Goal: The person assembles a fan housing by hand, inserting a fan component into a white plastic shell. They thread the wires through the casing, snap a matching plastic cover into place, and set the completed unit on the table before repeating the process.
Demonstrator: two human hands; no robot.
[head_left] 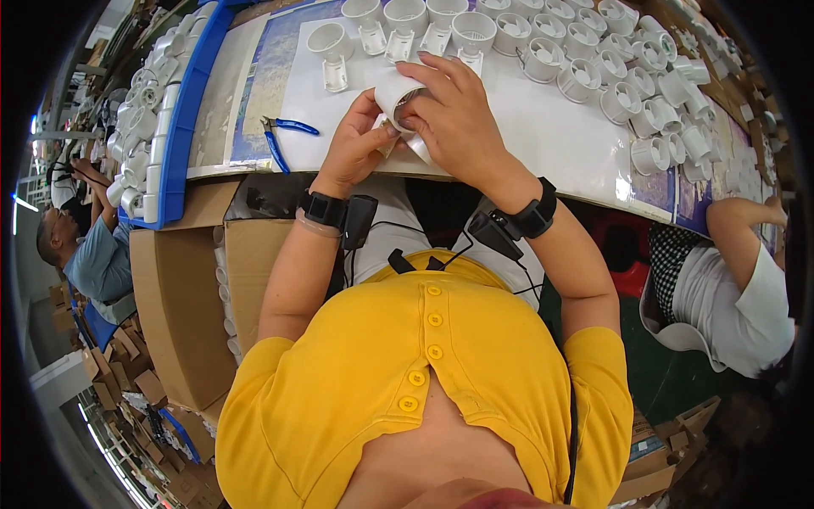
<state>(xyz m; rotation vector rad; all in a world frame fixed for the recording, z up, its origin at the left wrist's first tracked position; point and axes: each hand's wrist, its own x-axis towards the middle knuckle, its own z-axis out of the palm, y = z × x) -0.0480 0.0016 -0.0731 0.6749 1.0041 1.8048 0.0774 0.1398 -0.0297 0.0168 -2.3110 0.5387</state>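
Both hands up at the near edge of the white-topped bench, working one small white plastic cup-shaped housing. Right hand draped over the top of it, fingers curled round the barrel, so a closed grip on the part. Left hand coming in from below and to the left, fingertips pinched at the lower rim, narrow grip, also on the same part. Long axis tilted, open mouth pointing down-left toward the left hand. Right hand clearly doing most of the holding. Blue-handled pliers lying just left of the hands, untouched. Rows of similar white plastic housings lined up further back and to the right.
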